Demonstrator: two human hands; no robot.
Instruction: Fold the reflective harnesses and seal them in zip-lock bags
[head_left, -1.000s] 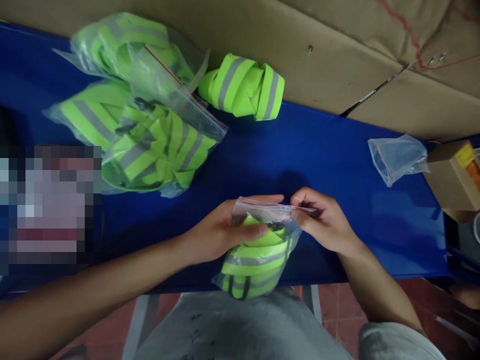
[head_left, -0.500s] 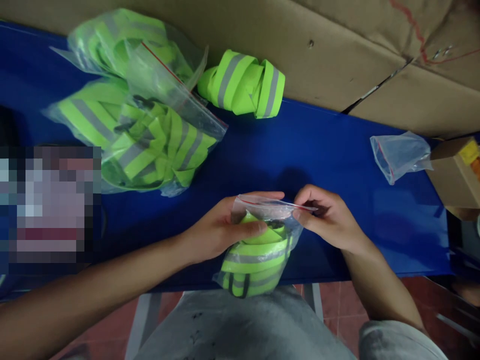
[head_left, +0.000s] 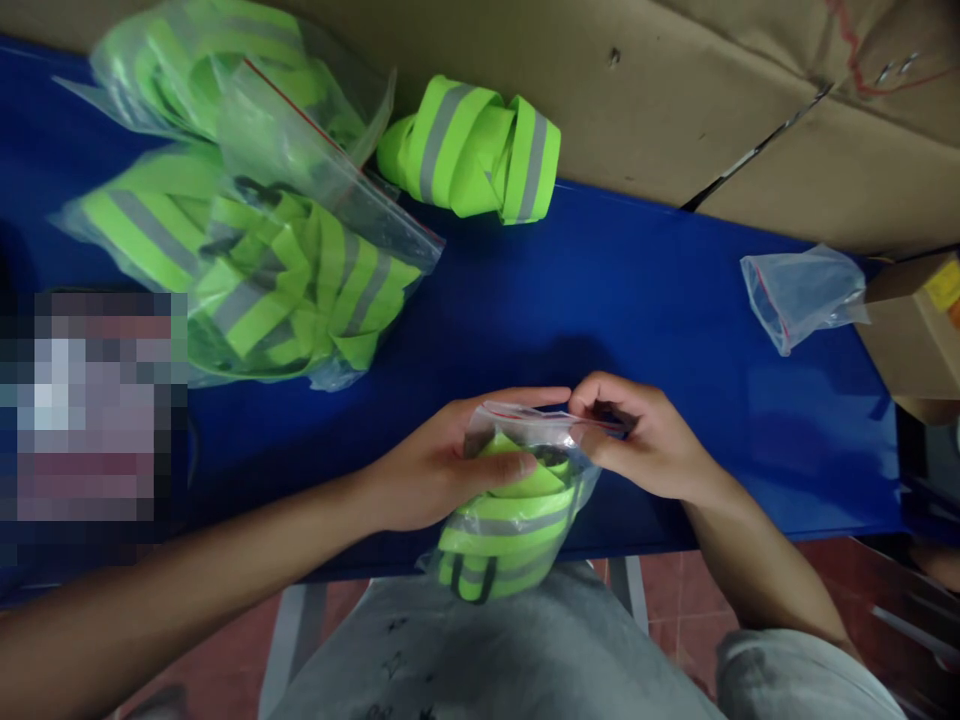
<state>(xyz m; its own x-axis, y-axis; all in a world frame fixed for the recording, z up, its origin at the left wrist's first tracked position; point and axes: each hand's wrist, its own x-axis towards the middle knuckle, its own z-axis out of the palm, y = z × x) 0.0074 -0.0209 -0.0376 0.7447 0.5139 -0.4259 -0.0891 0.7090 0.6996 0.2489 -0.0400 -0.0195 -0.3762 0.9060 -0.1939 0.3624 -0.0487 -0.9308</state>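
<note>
A clear zip bag (head_left: 581,475) with a red seal line holds a folded neon-yellow reflective strap (head_left: 510,525) with grey stripes and black loops. It hangs at the table's front edge, just above my lap. My left hand (head_left: 457,455) grips the bag's left side, thumb over the front and fingers behind it. Thumb and bent fingers of my right hand (head_left: 645,435) pinch the right end of the bag's seal. Part of the bag's mouth is hidden by the right fingers.
Large clear bags of reflective straps (head_left: 262,270) lie at the left on the blue table (head_left: 630,290). A loose rolled strap (head_left: 472,150) rests against the cardboard (head_left: 585,60) behind. An empty zip bag (head_left: 806,295) and a small cardboard box (head_left: 919,325) are at the right.
My right hand has slid slightly left along the seal, closer to my left hand, still pinching it. The whole view has shifted a little.
</note>
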